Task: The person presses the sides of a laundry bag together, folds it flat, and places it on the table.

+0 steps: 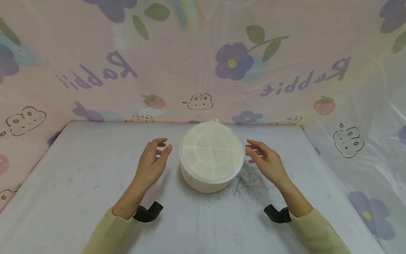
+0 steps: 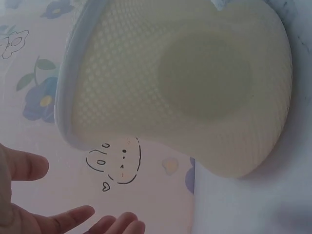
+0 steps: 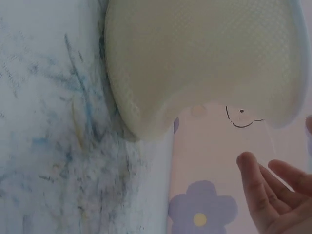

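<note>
Head view: far side and underside of the bag hidden by its own top; contents not made out through the mesh. In the left wrist view the bag is cut off by the upper edge, and a darker round patch is seen on its wall; whether shadow or something within cannot be told. In the right wrist view the bag is again cropped above, and part of the hand is lost past the right edge. Sleeves cut off below.

Bag stood upright near the middle of the table, between the hands. Round lid faced up and tipped a little toward the camera; small tab at the far rim. Drum axis vertical, foreshortened; whether height exceeds width cannot be judged. Wall bowed inward between rim and base in both wrist views.

Left hand and right hand held apart, one each side, neither touching the bag. Fingers loosely bent, directed forward and inward; thumbs turned toward the bag. Dark smudges noted beneath the right hand.
</note>
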`<action>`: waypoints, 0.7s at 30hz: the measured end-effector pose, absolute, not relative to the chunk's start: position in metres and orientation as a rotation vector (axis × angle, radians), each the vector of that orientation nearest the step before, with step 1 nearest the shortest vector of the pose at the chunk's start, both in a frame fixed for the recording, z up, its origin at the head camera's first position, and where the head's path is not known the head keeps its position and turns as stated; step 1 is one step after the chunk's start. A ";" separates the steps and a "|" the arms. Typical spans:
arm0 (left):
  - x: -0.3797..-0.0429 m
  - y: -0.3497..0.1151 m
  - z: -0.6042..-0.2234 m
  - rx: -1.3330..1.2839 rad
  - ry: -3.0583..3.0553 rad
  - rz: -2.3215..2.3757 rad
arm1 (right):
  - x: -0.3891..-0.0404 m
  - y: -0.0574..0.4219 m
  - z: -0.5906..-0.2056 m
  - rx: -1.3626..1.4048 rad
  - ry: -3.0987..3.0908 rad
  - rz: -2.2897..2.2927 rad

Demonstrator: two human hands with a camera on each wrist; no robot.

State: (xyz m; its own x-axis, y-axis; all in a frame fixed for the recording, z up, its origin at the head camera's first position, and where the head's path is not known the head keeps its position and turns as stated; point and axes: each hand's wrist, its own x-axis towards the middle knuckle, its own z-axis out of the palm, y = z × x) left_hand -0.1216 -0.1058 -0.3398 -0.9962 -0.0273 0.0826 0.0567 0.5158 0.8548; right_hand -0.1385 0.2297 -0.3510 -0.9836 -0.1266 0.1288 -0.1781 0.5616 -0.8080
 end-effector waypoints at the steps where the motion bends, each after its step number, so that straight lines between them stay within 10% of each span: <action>1: -0.121 -0.105 -0.339 -0.022 -2.661 -1.526 | -0.140 0.228 -0.351 0.271 -2.721 1.449; 21: -0.120 -0.079 -0.340 0.108 -2.617 -2.001 | -0.153 0.207 -0.342 0.000 -2.774 1.716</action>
State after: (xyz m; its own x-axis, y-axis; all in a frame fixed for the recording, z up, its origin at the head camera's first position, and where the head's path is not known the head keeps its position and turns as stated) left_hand -0.1195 -0.0786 -0.3397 -0.9859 0.0418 -0.1618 -0.1452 0.2649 0.9533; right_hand -0.1526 0.2070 -0.3420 -0.9927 -0.0631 -0.1025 0.0636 0.4484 -0.8916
